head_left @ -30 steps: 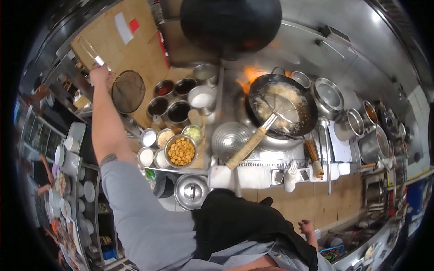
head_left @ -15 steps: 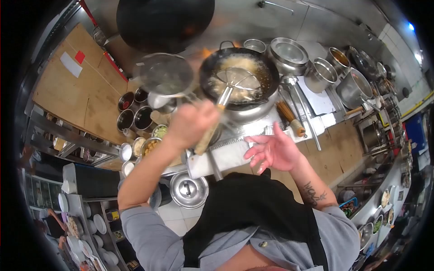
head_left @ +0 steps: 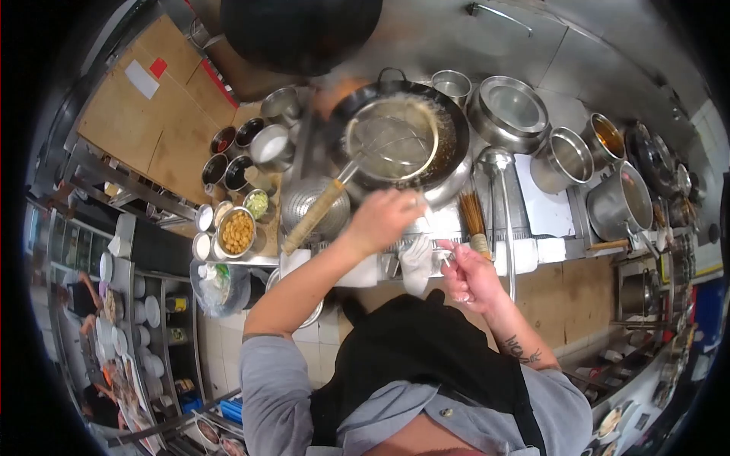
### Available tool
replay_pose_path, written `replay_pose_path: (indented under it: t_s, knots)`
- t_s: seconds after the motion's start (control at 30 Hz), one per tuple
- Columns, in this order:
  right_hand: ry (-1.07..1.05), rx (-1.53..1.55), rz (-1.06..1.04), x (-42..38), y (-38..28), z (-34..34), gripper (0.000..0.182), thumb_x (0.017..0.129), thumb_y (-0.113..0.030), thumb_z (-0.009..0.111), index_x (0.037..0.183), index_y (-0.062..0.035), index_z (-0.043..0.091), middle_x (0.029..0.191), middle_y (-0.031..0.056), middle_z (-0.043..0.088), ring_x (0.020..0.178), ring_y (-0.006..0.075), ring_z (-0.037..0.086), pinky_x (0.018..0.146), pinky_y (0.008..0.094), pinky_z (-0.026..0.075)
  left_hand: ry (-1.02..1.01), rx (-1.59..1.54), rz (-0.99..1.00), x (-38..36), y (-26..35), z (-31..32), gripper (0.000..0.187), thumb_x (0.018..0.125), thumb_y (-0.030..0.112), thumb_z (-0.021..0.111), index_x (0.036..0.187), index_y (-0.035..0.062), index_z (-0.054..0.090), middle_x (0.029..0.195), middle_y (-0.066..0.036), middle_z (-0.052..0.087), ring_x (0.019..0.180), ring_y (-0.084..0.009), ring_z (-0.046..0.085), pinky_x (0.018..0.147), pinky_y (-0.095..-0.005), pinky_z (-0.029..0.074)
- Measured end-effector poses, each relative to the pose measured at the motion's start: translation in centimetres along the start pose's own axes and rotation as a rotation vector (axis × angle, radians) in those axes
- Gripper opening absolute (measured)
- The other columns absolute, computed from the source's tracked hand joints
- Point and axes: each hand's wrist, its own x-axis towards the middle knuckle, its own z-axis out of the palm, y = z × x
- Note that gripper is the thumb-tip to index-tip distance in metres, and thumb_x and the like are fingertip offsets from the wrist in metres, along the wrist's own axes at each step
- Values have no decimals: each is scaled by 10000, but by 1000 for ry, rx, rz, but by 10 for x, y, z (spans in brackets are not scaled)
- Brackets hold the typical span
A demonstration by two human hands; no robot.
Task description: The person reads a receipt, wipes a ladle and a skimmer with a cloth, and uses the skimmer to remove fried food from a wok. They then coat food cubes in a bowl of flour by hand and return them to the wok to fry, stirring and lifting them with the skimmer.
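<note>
My left hand [head_left: 386, 219] is over the counter edge just below the wok [head_left: 456, 156], its fingers curled together. A thin pale streak shows at its blurred fingertips; I cannot tell what it is. To its right, my right hand [head_left: 471, 277] has its fingers bent inward, with a small thin pale thing at the fingertips. Between the hands a white cloth [head_left: 416, 264] hangs at the counter edge. A wire strainer [head_left: 399, 140] lies across the foaming wok, its wooden handle pointing down-left, with neither hand on it. Under that handle sits a perforated metal ladle [head_left: 328, 209].
A bamboo brush [head_left: 472, 216] and a long-handled ladle [head_left: 498, 161] lie right of the wok. Metal pots [head_left: 563, 159] stand farther right. At left are a bowl of yellow-brown pieces [head_left: 236, 232], small containers and a bagged tub [head_left: 220, 285]. A large dark wok [head_left: 300, 30] stands behind.
My left hand has let go of a strainer handle and moved right. My right hand has gone from spread to curled. The strainer now lies over the wok, and the perforated ladle beside it is uncovered.
</note>
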Motion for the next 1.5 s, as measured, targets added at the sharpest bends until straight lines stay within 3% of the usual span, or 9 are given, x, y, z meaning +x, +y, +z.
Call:
replay_pose_path:
  t_s: [0.13, 0.2, 0.3, 0.7, 0.83, 0.93, 1.0, 1.17, 1.5]
  knots:
    - [234, -416, -229, 7, -42, -29, 405, 1054, -213, 392, 1436, -82, 424, 840, 4, 576, 536, 57, 386, 442, 214, 326, -55, 97, -568, -38, -40, -32, 753, 729, 205, 788, 1404, 121, 464, 1347, -161, 515, 1163, -384, 539, 970, -444, 460]
    - [282, -540, -322, 15, -59, -48, 420, 1044, -174, 402, 1452, -75, 415, 821, -12, 575, 567, 58, 425, 480, 217, 376, -166, 333, -806, -91, -63, -23, 853, 702, 206, 805, 1462, 181, 419, 1323, -181, 542, 1154, -382, 555, 976, -447, 458]
    - [317, -822, -486, 37, -78, -58, 443, 1024, -146, 408, 1454, -41, 409, 854, -13, 604, 608, 64, 469, 561, 220, 426, -424, -28, -962, -159, -111, 5, 861, 725, 174, 767, 1492, 223, 378, 1251, -217, 587, 1120, -376, 583, 958, -434, 465]
    - [388, -1374, -747, 182, -121, -39, 417, 921, -71, 465, 1320, 38, 524, 915, 237, 684, 864, 330, 685, 808, 399, 506, -155, -120, -919, -202, -84, -41, 668, 772, 174, 694, 1412, 204, 503, 1196, -227, 617, 1096, -386, 596, 943, -416, 476]
    - [439, -1358, -691, 213, -115, -67, 407, 952, -43, 416, 1332, 61, 517, 822, 117, 670, 723, 177, 650, 695, 319, 510, -138, -85, -898, -209, -81, -43, 667, 767, 187, 710, 1404, 200, 512, 1218, -223, 612, 1111, -380, 594, 955, -409, 477]
    - [625, -1324, -778, 164, -123, -64, 410, 890, -42, 489, 1288, 26, 563, 1106, 306, 638, 1075, 389, 636, 923, 400, 497, -115, -67, -897, -217, -86, -33, 665, 761, 184, 722, 1395, 199, 524, 1166, -216, 640, 1069, -372, 618, 932, -407, 492]
    - [662, -1252, -827, 160, -133, -93, 414, 900, -48, 480, 1301, 28, 552, 1152, 308, 618, 1131, 390, 607, 952, 403, 485, -127, -103, -922, -221, -82, -31, 664, 758, 182, 729, 1391, 200, 531, 1117, -210, 663, 1031, -362, 638, 910, -404, 504]
    - [686, -1182, -431, 162, -128, -98, 417, 973, -82, 423, 1373, -17, 518, 722, 82, 621, 517, 151, 543, 437, 319, 430, -98, -125, -904, -224, -82, -27, 668, 760, 187, 736, 1394, 188, 527, 1062, -211, 667, 978, -365, 645, 870, -405, 509]
    - [409, -577, -95, 197, -140, -91, 296, 1015, -125, 408, 1298, -71, 477, 720, 68, 550, 458, 93, 383, 381, 246, 269, -67, -165, -916, -231, -77, -22, 663, 773, 193, 723, 1403, 171, 515, 1040, -197, 628, 985, -375, 613, 875, -418, 485]
